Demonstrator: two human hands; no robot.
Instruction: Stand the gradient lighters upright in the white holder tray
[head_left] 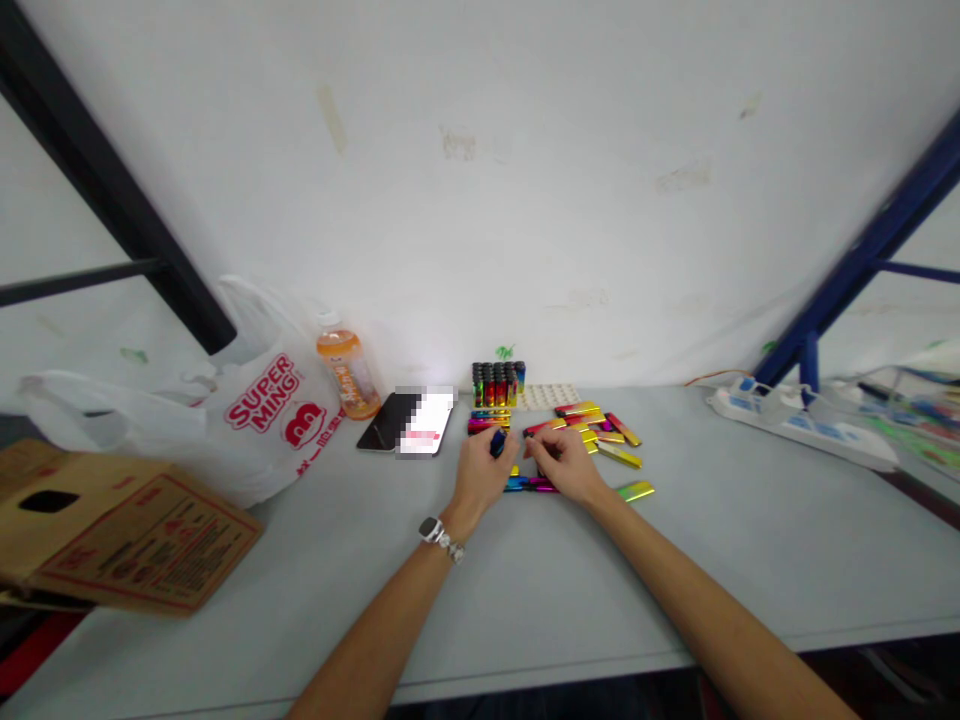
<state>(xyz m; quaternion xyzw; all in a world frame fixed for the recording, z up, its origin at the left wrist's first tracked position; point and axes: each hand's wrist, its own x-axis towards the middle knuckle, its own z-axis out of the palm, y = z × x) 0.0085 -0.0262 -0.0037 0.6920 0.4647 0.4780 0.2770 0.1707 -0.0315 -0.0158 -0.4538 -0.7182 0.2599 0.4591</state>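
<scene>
My left hand [481, 470], with a watch on its wrist, is closed around a small dark blue object [498, 443]. Close by on the right, my right hand [564, 462] is closed in a pinch; what it holds is too small to make out. Several shiny red and yellow flat pieces [619, 455] lie beside and behind my right hand. A green-yellow piece [637, 491] rests nearer its wrist. Blue and purple pieces [531, 484] lie between the hands. Behind them stand several dark-topped colourful cylinders [495, 385] in rows, next to a pale tray with holes [551, 397].
On the grey table [540, 600], a phone-like device [386, 422] and an orange drink bottle [349, 370] stand left of the cylinders. Farther left are a white plastic bag [255, 430] and a cardboard box [142, 530]. A white power strip [802, 430] lies at the right.
</scene>
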